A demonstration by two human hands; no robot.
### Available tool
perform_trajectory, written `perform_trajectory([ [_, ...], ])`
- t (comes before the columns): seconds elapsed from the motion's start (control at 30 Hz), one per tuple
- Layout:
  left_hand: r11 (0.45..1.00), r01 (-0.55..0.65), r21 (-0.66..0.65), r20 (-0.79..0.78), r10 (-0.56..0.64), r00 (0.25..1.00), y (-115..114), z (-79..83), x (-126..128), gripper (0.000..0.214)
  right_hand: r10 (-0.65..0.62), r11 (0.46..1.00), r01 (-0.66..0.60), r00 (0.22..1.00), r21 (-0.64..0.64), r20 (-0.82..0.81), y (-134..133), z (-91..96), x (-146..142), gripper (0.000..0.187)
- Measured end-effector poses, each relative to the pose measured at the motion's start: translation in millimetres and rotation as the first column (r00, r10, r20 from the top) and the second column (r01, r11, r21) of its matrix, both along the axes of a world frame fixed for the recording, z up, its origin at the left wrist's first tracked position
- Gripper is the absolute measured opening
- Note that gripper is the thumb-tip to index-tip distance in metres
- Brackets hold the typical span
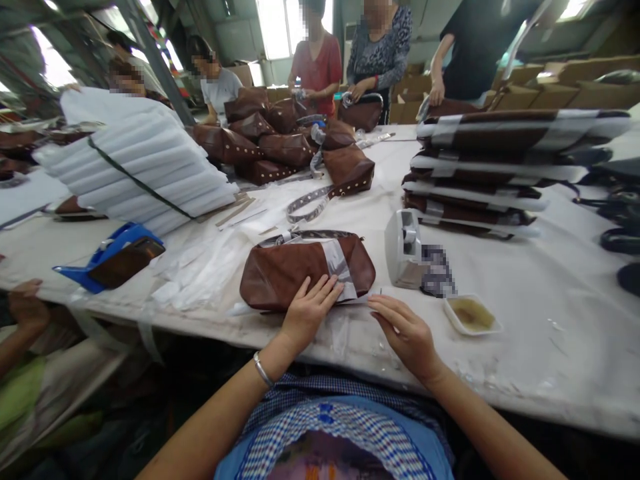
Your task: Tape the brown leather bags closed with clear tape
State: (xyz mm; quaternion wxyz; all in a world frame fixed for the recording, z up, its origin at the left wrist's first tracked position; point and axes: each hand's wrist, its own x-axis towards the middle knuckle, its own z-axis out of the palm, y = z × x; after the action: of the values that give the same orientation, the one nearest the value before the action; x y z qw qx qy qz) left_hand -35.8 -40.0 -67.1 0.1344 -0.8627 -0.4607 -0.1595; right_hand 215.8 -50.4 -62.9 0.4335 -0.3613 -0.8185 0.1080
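Note:
A brown handbag (285, 270) lies on its side at the table's front edge. A strip of clear tape or plastic film (340, 260) runs across its right part. My left hand (313, 308) rests flat on the bag's lower front, fingers stretched onto the strip. My right hand (407, 337) is just right of the bag, beside the strip's lower end. Its fingers are long and slightly bent, the thumb a little apart, and I see nothing held in it. A grey tape dispenser (404, 250) stands behind my right hand.
White foam sheets (145, 167) are stacked at left, near a blue holder (113, 243) with a phone (127, 261). Wrapped brown bags (480, 173) are piled at right. A small dish (471, 315) sits nearby. More bags (285, 150) and several people are across the table.

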Motion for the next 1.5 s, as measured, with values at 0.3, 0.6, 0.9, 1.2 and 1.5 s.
perform_trajectory([
  [0.3, 0.999, 0.029, -0.022, 0.007, -0.029, 1.000, 0.1, 3.7, -1.6, 0.058, 0.245, 0.965, -0.184, 0.893, -0.189, 0.378, -30.1, -17.0, -27.9, 0.075],
  [0.6, 0.999, 0.023, -0.034, 0.035, -0.022, 0.999, -0.1, 3.0, -1.5, 0.058, 0.002, 0.999, 0.006, 0.981, -0.041, 0.196, -32.3, -21.6, -54.2, 0.055],
  [0.9, 0.998, 0.041, -0.052, 0.031, -0.039, 0.999, 1.3, 11.9, -7.7, 0.063, 0.116, 0.976, -0.158, 0.960, 0.151, 0.256, -24.2, -24.9, -25.7, 0.036],
  [1.2, 0.999, 0.040, 0.028, 0.052, -0.042, 0.998, -2.6, 3.6, -4.8, 0.060, 0.302, 0.953, -0.292, 0.922, -0.077, 0.243, -48.4, 9.1, -11.5, 0.032],
  [1.5, 0.989, 0.028, 0.143, 0.083, -0.040, 0.996, 0.6, -5.7, -4.1, 0.047, 0.030, 0.998, -0.046, 0.930, 0.035, 0.366, 116.2, 54.5, -62.9, 0.043],
])
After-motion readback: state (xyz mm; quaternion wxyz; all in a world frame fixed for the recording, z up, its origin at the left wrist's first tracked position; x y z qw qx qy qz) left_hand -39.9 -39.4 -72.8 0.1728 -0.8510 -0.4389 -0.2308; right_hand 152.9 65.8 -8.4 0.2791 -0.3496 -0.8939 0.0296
